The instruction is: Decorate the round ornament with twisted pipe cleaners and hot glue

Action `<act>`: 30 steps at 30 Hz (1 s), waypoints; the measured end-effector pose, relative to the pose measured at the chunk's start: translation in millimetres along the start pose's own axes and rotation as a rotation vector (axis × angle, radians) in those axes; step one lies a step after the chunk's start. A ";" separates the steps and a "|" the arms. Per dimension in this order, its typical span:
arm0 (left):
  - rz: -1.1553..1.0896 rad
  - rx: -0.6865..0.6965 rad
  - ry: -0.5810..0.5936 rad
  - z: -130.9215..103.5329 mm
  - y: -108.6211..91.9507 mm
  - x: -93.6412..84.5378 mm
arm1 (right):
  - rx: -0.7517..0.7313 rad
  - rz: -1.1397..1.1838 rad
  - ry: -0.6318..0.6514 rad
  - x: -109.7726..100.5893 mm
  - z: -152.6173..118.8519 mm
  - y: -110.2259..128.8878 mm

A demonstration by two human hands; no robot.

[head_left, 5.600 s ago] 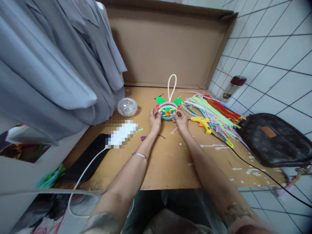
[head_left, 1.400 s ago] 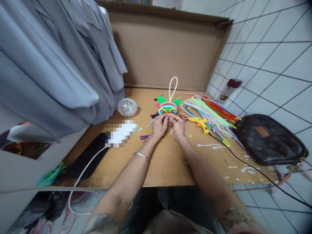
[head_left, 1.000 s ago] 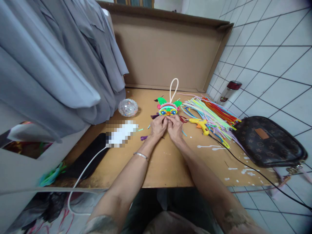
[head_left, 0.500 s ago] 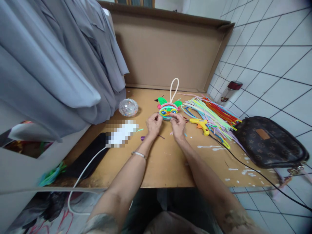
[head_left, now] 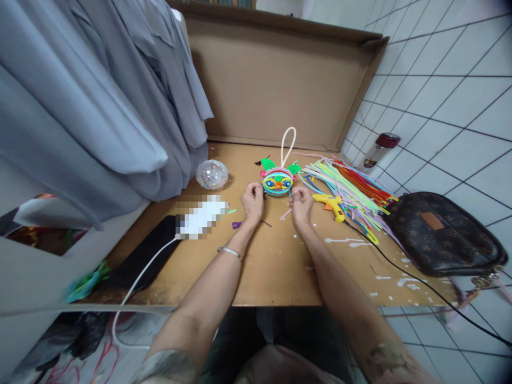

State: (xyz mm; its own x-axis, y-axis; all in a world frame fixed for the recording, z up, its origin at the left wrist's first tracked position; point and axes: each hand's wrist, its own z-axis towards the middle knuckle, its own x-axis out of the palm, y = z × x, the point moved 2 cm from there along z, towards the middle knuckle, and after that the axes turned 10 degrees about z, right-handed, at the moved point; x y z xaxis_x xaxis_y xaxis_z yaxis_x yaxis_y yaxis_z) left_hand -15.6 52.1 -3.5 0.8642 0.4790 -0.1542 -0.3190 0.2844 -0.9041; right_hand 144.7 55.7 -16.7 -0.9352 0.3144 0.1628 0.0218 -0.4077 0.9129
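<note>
A round, multicoloured animal-face ornament (head_left: pixel 278 183) stands upright on the table, with green leaf-shaped ears, blue eyes, an orange nose and a white loop on top. My left hand (head_left: pixel 253 202) is closed at the ornament's lower left side, its fingertips tucked out of sight. On the other side, my right hand (head_left: pixel 302 205) is closed with thumb and fingers together, a little apart from the face. What either pinch holds, if anything, is too small to make out. A yellow glue gun (head_left: pixel 334 205) lies just right of my right hand.
Colourful pipe cleaners (head_left: pixel 352 184) are heaped at the right, beside a brown patterned bag (head_left: pixel 448 232) and a red-lidded bottle (head_left: pixel 382 149). A clear ball (head_left: pixel 212 174) sits at the left. Cardboard (head_left: pixel 280 80) walls the back; grey cloth (head_left: pixel 152 106) hangs left.
My right hand has drawn back from the front of the ornament to the right, uncovering its nose and lower face. My left hand stays at the left side, almost unmoved.
</note>
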 end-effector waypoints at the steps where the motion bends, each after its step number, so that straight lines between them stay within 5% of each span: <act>1: 0.011 0.040 0.022 -2.3 -1.1 1.6 | 0.013 0.011 -0.010 2.4 -1.3 -0.1; 9: 0.196 0.363 0.225 -18.4 -5.9 18.8 | 0.015 0.045 0.025 14.7 -11.0 5.8; 20: 0.173 0.346 0.214 -15.5 -0.4 21.2 | -0.067 0.010 0.092 16.2 -16.6 10.9; 30: 0.205 0.331 0.184 -13.3 -1.3 16.6 | -0.305 -0.284 0.184 16.1 -25.4 23.3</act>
State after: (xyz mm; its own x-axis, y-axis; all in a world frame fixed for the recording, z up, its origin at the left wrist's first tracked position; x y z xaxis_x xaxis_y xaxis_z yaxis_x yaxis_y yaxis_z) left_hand 4.4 48.6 -10.2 0.8156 0.4053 -0.4130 -0.5728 0.4647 -0.6753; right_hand 121.2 29.5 -2.3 -0.9369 0.3040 -0.1729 -0.3242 -0.5696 0.7553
